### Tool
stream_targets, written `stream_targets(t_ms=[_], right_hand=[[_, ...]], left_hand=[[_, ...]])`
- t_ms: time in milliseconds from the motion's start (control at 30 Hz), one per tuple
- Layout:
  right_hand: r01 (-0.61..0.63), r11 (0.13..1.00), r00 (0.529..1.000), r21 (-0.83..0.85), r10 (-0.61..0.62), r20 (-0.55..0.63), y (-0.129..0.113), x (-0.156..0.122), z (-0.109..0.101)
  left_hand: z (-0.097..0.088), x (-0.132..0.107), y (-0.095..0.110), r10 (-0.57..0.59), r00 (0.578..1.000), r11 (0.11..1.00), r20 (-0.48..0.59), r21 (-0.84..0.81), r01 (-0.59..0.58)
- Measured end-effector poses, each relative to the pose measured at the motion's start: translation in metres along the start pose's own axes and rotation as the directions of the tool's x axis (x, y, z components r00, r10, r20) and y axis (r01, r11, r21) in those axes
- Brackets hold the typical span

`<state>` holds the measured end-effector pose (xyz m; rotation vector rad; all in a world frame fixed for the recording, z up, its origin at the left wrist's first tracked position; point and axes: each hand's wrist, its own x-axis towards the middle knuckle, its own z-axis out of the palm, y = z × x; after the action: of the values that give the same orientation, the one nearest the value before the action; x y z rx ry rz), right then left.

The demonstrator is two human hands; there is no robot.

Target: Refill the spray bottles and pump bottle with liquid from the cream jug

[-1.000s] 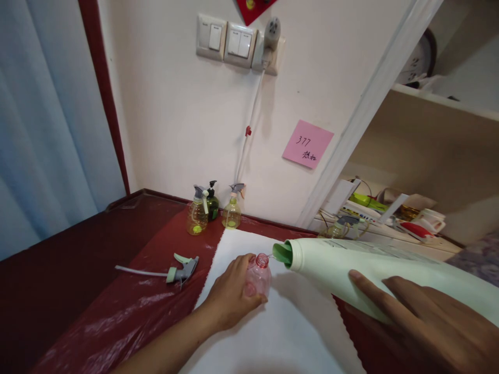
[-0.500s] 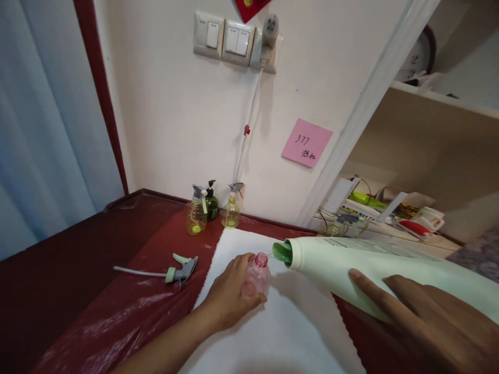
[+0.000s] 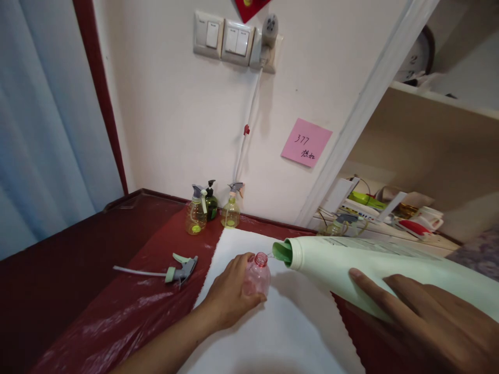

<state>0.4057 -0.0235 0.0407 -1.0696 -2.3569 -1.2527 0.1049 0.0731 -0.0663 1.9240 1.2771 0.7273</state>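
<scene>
My left hand is wrapped round a small pink see-through bottle with no top on it, over a white cloth or sheet. In my right hand lies a large pale green jug-like bottle, tipped nearly level. Its green spout points left at the pink bottle's mouth, and a thin clear stream runs across the small gap into it. To the left, a grey and green trigger spray head with a long tube lies on the red plastic sheet. The underside of my right hand's grip is hidden.
Against the wall stand two yellowish spray bottles and a dark green pump bottle. A white cord hangs from the socket. On the right is a shelf unit holding assorted items; a blue curtain hangs at left.
Both hands and both bottles stay almost where they were. The thin stream still runs from the green spout into the pink bottle.
</scene>
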Motion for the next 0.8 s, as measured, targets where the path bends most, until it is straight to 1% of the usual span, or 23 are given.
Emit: stream_targets(t_ms=[133,300,400,567,733,800], right_hand=[[0.034,0.999,0.999,0.002,-0.034,0.019,0.0008,-0.0009,-0.0005],[0.017,1.000,1.000,0.021,-0.017,0.012,0.0024,-0.0022,-0.0009],[0.027,1.000,1.000,0.015,-0.027,0.015,0.0023,-0.0010,-0.0003],[-0.001,1.000,1.000,0.022,0.001,-0.007,0.0010,-0.0006,0.0000],[0.024,1.000,1.000,0.012,-0.025,0.016,0.0016,-0.0012,0.0009],[0.011,1.000,1.000,0.024,-0.011,0.005,0.0016,0.0000,0.0023]], left_hand=[[0.0010,0.0004,-0.0020,0.000,1.000,1.000,-0.007,-0.006,0.000],[0.0011,0.0005,-0.0013,0.004,1.000,1.000,-0.007,-0.008,-0.004],[0.0009,0.0006,-0.0008,0.006,1.000,1.000,-0.006,-0.010,-0.006],[0.0013,0.0007,-0.0026,0.011,1.000,1.000,-0.003,-0.008,-0.011],[0.0021,0.0004,-0.0035,0.021,1.000,1.000,-0.009,-0.006,-0.021],[0.0022,0.0006,-0.0034,0.019,1.000,1.000,-0.010,-0.001,-0.019]])
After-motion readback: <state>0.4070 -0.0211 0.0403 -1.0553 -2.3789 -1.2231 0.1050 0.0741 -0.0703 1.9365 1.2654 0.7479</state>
